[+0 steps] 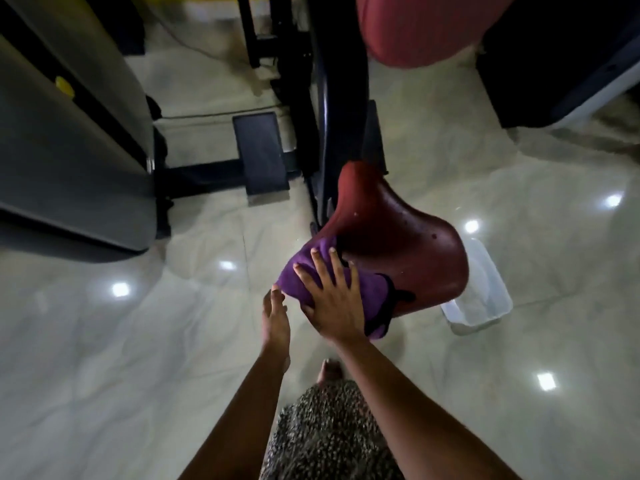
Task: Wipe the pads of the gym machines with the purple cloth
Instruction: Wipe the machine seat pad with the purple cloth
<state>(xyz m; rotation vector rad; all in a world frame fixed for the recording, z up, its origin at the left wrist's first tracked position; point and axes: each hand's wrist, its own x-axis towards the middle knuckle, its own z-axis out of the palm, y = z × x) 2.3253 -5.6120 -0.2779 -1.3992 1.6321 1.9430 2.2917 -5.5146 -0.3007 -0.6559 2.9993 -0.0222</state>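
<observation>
A dark red seat pad (398, 233) juts from the black machine frame in the middle of the view. A purple cloth (304, 271) with a black edge lies over the pad's near left corner. My right hand (334, 299) lies flat on the cloth, fingers spread, and presses it against the pad. Just left of the cloth, my left hand (275, 320) is seen edge-on with straight fingers; its tips reach the cloth's lower edge. A second red pad (415, 26) sits higher up at the top.
A clear plastic container (485, 292) stands on the glossy tiled floor under the seat's right side. The black upright frame (332, 98) and a black footplate (259, 154) lie behind. A grey machine shroud (69, 150) fills the left.
</observation>
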